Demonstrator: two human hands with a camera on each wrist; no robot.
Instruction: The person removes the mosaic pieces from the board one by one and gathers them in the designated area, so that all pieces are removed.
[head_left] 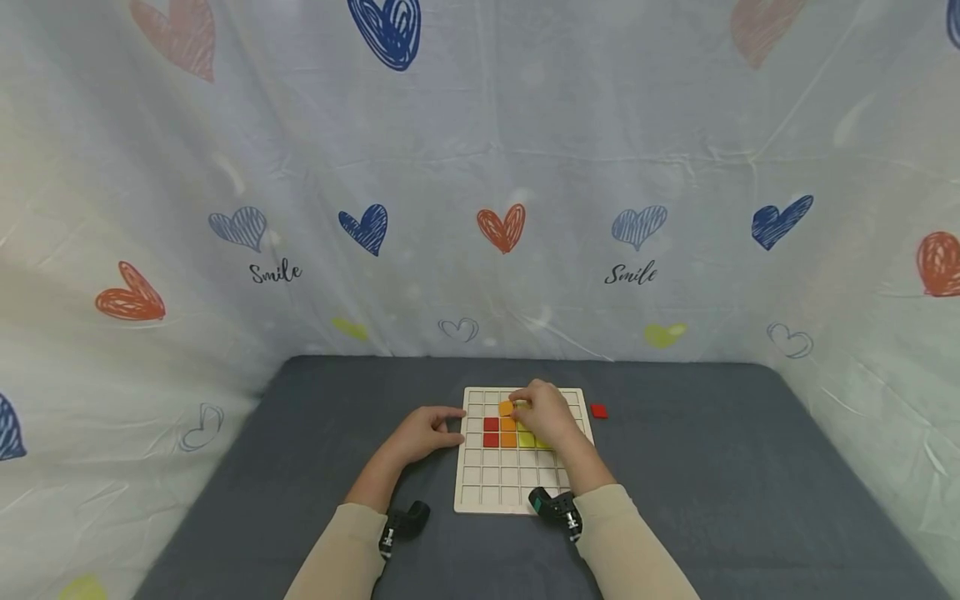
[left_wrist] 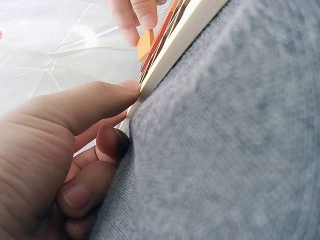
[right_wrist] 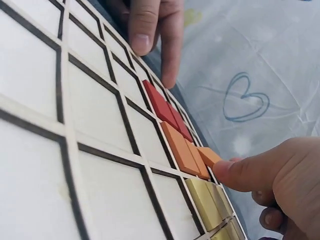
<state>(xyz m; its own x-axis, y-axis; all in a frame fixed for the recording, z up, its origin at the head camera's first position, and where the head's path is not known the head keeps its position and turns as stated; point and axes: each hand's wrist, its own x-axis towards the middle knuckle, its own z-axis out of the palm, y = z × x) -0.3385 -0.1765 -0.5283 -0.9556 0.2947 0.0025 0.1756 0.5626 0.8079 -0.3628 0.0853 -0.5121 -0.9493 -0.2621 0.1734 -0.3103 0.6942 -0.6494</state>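
Note:
A pale wooden grid board (head_left: 487,498) lies on the dark grey cloth. Over its far part, my right hand (head_left: 549,417) pinches an orange square tile (head_left: 506,408) between thumb and finger; the tile is tilted above the grid in the left wrist view. Two red tiles (head_left: 491,432) sit in one column of the board, with orange tiles (head_left: 508,439) beside them. Yellow tiles (right_wrist: 206,202) follow to the right, partly hidden by the right hand in the head view. At the board's left edge, my left hand (head_left: 423,433) touches the rim with thumb and forefinger.
A loose red tile (head_left: 599,411) lies on the cloth just right of the board. Dark wrist cameras (head_left: 553,505) sit on both wrists, the right one over the board's near edge. A pale curtain (head_left: 450,275) with printed hearts hangs behind the table.

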